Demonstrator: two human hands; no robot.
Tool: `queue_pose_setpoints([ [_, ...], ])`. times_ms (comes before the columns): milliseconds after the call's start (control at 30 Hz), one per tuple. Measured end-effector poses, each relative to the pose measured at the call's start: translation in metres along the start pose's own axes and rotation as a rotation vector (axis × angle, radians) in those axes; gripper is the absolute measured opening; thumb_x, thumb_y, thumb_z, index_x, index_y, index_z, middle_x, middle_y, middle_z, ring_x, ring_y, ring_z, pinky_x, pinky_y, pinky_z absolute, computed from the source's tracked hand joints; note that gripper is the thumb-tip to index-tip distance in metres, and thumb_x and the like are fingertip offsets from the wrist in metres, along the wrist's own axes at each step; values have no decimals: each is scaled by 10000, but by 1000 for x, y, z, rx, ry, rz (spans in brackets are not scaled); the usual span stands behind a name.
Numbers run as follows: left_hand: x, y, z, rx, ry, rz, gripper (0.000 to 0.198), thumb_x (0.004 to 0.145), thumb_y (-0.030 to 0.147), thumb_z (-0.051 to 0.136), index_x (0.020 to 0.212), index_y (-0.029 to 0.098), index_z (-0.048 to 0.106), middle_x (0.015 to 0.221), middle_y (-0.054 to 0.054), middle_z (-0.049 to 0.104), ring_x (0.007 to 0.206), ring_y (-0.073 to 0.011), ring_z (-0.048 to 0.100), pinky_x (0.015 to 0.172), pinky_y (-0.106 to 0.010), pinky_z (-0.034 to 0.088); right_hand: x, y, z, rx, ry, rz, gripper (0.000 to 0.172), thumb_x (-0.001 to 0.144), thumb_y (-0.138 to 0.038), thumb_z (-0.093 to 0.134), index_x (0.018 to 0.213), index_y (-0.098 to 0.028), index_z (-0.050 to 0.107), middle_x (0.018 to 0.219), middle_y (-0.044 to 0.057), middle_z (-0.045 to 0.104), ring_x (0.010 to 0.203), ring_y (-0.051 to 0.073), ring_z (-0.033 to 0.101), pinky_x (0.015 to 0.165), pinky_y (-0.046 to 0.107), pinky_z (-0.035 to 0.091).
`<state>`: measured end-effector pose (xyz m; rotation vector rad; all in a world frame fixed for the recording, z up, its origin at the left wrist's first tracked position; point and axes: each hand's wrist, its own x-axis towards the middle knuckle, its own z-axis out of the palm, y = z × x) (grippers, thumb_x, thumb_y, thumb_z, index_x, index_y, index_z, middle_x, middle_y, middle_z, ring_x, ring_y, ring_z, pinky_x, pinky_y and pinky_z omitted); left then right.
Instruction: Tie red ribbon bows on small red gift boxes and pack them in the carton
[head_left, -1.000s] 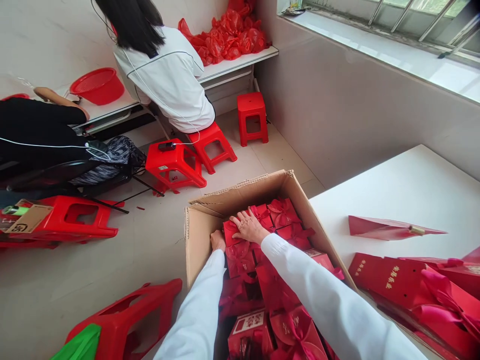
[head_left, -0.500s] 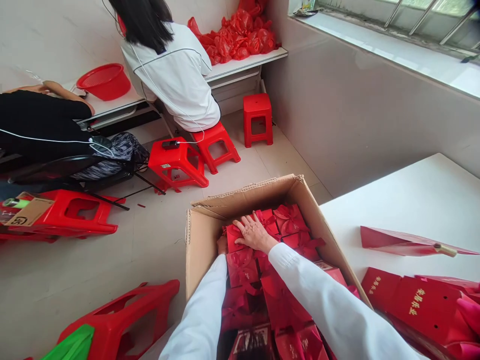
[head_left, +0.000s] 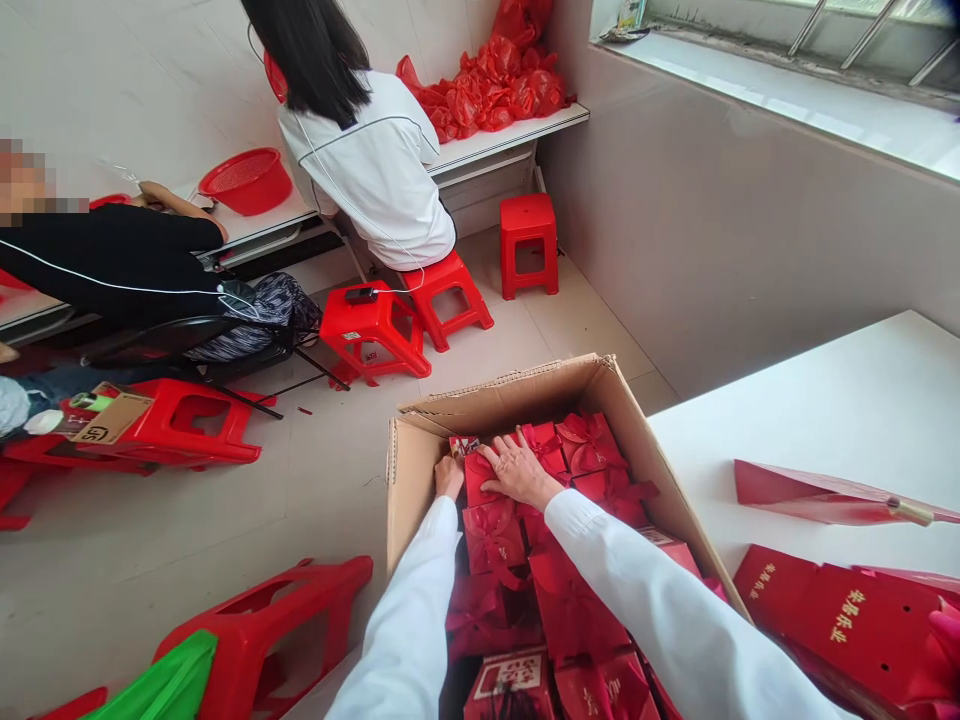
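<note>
An open cardboard carton (head_left: 411,478) holds several red gift boxes (head_left: 589,443) with ribbon bows. My left hand (head_left: 449,477) is down inside its left wall, fingers bent against a small red item with a printed face (head_left: 463,447) at the far left corner; its fingertips are partly hidden. Spread fingers of my right hand (head_left: 517,470) rest on top of a red box beside it, near the far row. Long white sleeves cover both arms.
On the white table (head_left: 817,400) at right lie red bags (head_left: 840,610). Red stools (head_left: 529,245) stand beyond the carton and at lower left (head_left: 255,640). Two people sit at a far counter bearing a red basket (head_left: 247,182) and red plastic bags (head_left: 487,90).
My left hand has risen along the carton's left wall and shows more. A printed face of a small item now shows beside it. The whole view has shifted slightly.
</note>
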<state>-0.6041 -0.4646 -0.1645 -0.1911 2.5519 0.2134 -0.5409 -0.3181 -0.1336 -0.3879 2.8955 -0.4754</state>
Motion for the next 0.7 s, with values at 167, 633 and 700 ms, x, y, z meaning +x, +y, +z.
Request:
queue_pose_setpoints([
  [167,20,9,-3,-14,-85,-46,319,883,310,571,1162,156,552,1146,-86,583,1004,-209,596,824,-380,517,-2,2,1,0,-13,2,652,792,-571,611,1295,-176,484,1183,148,565,1121,295,478,1087,527,198],
  [633,-13,-6,15,-50,1,-160,327,894,313,551,1167,132,547,1153,-99,582,990,-207,597,832,-400,517,-4,4,4,2,-16,-18,660,810,-594,571,1315,-182,476,1169,148,569,1103,293,497,1076,538,214],
  [700,-5,-3,12,-58,2,-166,328,894,314,551,1170,136,545,1156,-97,580,991,-207,596,831,-402,517,-6,2,5,6,-14,-20,647,830,-589,544,1317,-168,476,1173,157,565,1108,299,494,1075,548,206],
])
